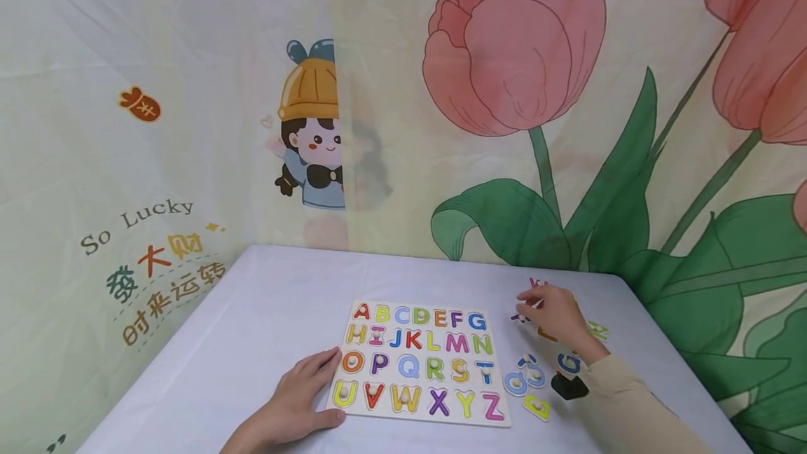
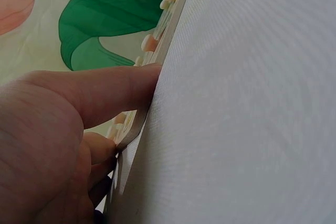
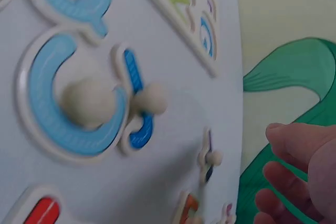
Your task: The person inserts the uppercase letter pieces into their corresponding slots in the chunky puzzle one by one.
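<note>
One letter board [image 1: 450, 420], four rows, lies between left hand [image 1: 299, 396] — spread, touching its edge — and right hand [image 1: 557, 314], fingers apart near loose letters [image 1: 537, 408], count unclear.

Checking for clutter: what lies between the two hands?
In the head view, the letter board, which the left hand touches, then bare white table up to a loose letter by the right hand.

The right hand [image 1: 557, 315] partly hides an orange letter piece [image 1: 546, 334], which I can't read. Beside that wrist, a pale blue Q [image 3: 60, 6] is cut off above, a red piece [image 3: 44, 211] below; a round knob [image 3: 88, 102] blurs. From the left wrist, the board [image 2: 167, 40] sits too edge-on for its letters to show.
</note>
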A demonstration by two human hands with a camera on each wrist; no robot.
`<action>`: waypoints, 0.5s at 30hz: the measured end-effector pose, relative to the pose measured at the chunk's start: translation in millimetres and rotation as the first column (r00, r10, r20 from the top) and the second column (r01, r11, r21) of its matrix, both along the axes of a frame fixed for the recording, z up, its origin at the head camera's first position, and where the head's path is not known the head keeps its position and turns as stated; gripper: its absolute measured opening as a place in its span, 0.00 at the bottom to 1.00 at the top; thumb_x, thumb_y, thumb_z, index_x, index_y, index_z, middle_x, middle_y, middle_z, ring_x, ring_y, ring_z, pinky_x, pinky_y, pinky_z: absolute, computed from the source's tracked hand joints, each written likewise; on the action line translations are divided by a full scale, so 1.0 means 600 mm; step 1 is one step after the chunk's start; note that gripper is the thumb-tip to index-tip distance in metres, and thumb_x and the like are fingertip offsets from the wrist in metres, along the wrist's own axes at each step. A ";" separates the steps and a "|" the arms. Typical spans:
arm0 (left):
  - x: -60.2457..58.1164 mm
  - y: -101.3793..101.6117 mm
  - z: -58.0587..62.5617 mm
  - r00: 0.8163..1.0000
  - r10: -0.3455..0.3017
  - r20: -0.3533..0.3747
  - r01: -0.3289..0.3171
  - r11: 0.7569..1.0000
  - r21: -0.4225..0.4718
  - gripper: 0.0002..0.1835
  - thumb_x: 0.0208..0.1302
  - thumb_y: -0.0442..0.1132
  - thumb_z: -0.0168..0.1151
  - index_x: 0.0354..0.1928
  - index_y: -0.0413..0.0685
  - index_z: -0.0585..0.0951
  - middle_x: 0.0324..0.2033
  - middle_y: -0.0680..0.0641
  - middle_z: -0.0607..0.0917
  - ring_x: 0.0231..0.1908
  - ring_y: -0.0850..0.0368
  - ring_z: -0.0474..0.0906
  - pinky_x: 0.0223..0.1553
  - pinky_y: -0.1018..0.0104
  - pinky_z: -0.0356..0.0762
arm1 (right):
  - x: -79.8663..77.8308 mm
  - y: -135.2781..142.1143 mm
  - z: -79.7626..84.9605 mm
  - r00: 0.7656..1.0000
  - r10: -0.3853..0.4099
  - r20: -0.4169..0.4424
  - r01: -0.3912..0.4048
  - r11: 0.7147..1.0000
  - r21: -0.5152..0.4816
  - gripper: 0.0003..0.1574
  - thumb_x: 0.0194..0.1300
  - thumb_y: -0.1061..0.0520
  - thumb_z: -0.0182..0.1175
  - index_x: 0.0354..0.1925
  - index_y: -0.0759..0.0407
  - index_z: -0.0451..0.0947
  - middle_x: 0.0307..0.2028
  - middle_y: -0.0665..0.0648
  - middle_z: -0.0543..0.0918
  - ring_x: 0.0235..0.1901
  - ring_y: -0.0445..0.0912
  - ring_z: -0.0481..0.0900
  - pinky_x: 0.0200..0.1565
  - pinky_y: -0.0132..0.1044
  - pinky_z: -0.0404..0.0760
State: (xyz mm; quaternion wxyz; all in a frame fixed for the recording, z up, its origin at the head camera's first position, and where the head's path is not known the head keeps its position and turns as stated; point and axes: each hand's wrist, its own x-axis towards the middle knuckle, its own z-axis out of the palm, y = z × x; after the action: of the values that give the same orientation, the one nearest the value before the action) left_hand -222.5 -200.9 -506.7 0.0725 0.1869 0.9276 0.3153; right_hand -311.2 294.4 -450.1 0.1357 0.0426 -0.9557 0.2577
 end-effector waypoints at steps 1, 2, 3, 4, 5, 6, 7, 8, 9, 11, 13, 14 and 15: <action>0.000 0.000 0.000 1.000 -0.001 -0.003 0.001 1.000 -0.002 0.55 0.56 0.61 0.76 0.81 0.44 0.65 0.81 0.45 0.62 0.80 0.37 0.53 0.73 0.26 0.51 | 0.001 0.008 -0.004 1.000 -0.013 0.007 0.013 1.000 -0.001 0.15 0.66 0.56 0.74 0.48 0.63 0.90 0.39 0.58 0.86 0.37 0.51 0.78 0.31 0.34 0.79; 0.000 0.000 0.000 1.000 0.000 -0.005 0.000 1.000 -0.003 0.55 0.56 0.61 0.76 0.81 0.44 0.65 0.81 0.45 0.62 0.80 0.37 0.53 0.73 0.26 0.51 | 0.002 0.014 -0.008 1.000 -0.027 0.014 0.027 1.000 -0.004 0.15 0.66 0.56 0.75 0.47 0.63 0.90 0.39 0.59 0.86 0.37 0.52 0.79 0.31 0.34 0.80; 0.000 0.000 0.000 1.000 0.000 -0.004 0.000 1.000 -0.002 0.55 0.56 0.61 0.76 0.81 0.44 0.65 0.81 0.45 0.62 0.80 0.37 0.53 0.74 0.26 0.51 | 0.004 0.019 -0.013 0.999 -0.037 0.023 0.037 0.999 -0.007 0.15 0.66 0.55 0.75 0.47 0.63 0.90 0.39 0.59 0.86 0.38 0.52 0.79 0.31 0.34 0.80; 0.000 0.000 0.001 1.000 0.001 -0.005 -0.001 1.000 0.001 0.55 0.56 0.61 0.77 0.81 0.44 0.65 0.81 0.45 0.62 0.80 0.37 0.53 0.73 0.26 0.51 | 0.005 0.023 -0.017 0.998 -0.045 0.032 0.046 0.999 -0.015 0.15 0.66 0.55 0.75 0.47 0.63 0.90 0.39 0.59 0.86 0.38 0.52 0.79 0.30 0.34 0.80; 0.001 0.000 0.001 1.000 0.002 -0.002 -0.002 1.000 0.003 0.55 0.56 0.61 0.77 0.81 0.44 0.65 0.81 0.45 0.62 0.80 0.37 0.53 0.73 0.26 0.51 | 0.006 0.026 -0.022 0.998 -0.051 0.042 0.052 0.998 -0.023 0.15 0.66 0.55 0.75 0.47 0.64 0.90 0.40 0.60 0.86 0.38 0.52 0.79 0.30 0.35 0.80; 0.001 0.000 0.002 1.000 0.004 0.001 -0.004 1.000 0.004 0.55 0.56 0.61 0.77 0.81 0.44 0.65 0.81 0.46 0.62 0.80 0.37 0.53 0.73 0.26 0.51 | 0.007 0.028 -0.027 0.997 -0.060 0.054 0.062 0.998 -0.032 0.15 0.66 0.55 0.75 0.47 0.63 0.91 0.40 0.60 0.86 0.38 0.52 0.79 0.30 0.34 0.81; 0.002 0.000 0.003 1.000 0.005 0.003 -0.005 1.000 0.006 0.55 0.56 0.61 0.77 0.81 0.44 0.65 0.81 0.46 0.62 0.80 0.37 0.53 0.73 0.26 0.51 | 0.007 0.029 -0.032 0.996 -0.066 0.062 0.069 0.997 -0.041 0.15 0.66 0.55 0.75 0.47 0.63 0.91 0.41 0.60 0.86 0.38 0.52 0.79 0.30 0.34 0.81; 0.002 0.000 0.003 1.000 0.005 0.007 -0.005 1.000 0.008 0.55 0.56 0.60 0.77 0.81 0.44 0.65 0.81 0.46 0.62 0.80 0.37 0.52 0.74 0.26 0.50 | 0.008 0.029 -0.036 0.995 -0.070 0.070 0.074 0.996 -0.049 0.15 0.67 0.55 0.74 0.47 0.63 0.91 0.41 0.60 0.86 0.38 0.52 0.79 0.29 0.34 0.81; 0.003 0.000 0.004 1.000 0.006 0.010 -0.006 1.000 0.009 0.55 0.56 0.60 0.77 0.81 0.44 0.65 0.81 0.46 0.62 0.80 0.37 0.52 0.74 0.26 0.50 | 0.009 0.029 -0.040 0.994 -0.075 0.076 0.079 0.995 -0.053 0.15 0.67 0.55 0.74 0.47 0.64 0.90 0.41 0.60 0.85 0.38 0.52 0.79 0.29 0.35 0.81; 0.003 0.001 0.004 1.000 0.006 0.012 -0.006 1.000 0.006 0.55 0.56 0.60 0.76 0.81 0.44 0.65 0.81 0.46 0.62 0.80 0.38 0.52 0.74 0.26 0.50 | 0.010 0.028 -0.046 0.993 -0.087 0.074 0.091 0.994 -0.055 0.15 0.66 0.54 0.75 0.47 0.63 0.91 0.40 0.59 0.85 0.39 0.52 0.78 0.31 0.35 0.80; 0.002 0.001 0.004 1.000 0.006 0.009 -0.006 1.000 0.002 0.55 0.56 0.60 0.76 0.81 0.44 0.65 0.81 0.46 0.62 0.79 0.38 0.53 0.74 0.26 0.51 | 0.010 0.025 -0.051 0.993 -0.095 0.063 0.098 0.994 -0.046 0.14 0.66 0.54 0.75 0.46 0.63 0.91 0.39 0.58 0.86 0.39 0.51 0.78 0.34 0.35 0.78; 0.002 0.001 0.004 1.000 0.005 0.006 -0.005 1.000 -0.002 0.55 0.56 0.60 0.76 0.81 0.44 0.65 0.81 0.46 0.62 0.79 0.38 0.53 0.73 0.26 0.51 | 0.010 0.024 -0.053 0.993 -0.097 0.059 0.100 0.994 -0.038 0.14 0.65 0.54 0.75 0.45 0.62 0.91 0.39 0.57 0.86 0.39 0.51 0.79 0.35 0.36 0.78; 0.001 0.001 0.004 1.000 0.005 0.004 -0.005 1.000 -0.005 0.55 0.56 0.60 0.76 0.81 0.44 0.65 0.81 0.46 0.62 0.79 0.38 0.53 0.73 0.26 0.51 | 0.009 0.023 -0.054 0.993 -0.100 0.058 0.102 0.994 -0.033 0.14 0.65 0.54 0.75 0.44 0.62 0.91 0.38 0.57 0.86 0.39 0.51 0.79 0.36 0.36 0.77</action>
State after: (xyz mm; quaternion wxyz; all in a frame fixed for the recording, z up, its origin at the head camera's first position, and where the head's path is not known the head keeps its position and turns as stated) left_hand -221.7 -200.3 -504.5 0.0738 0.1840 0.9287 0.3135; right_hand -305.6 308.4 -482.6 0.1225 -0.0156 -0.9552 0.2689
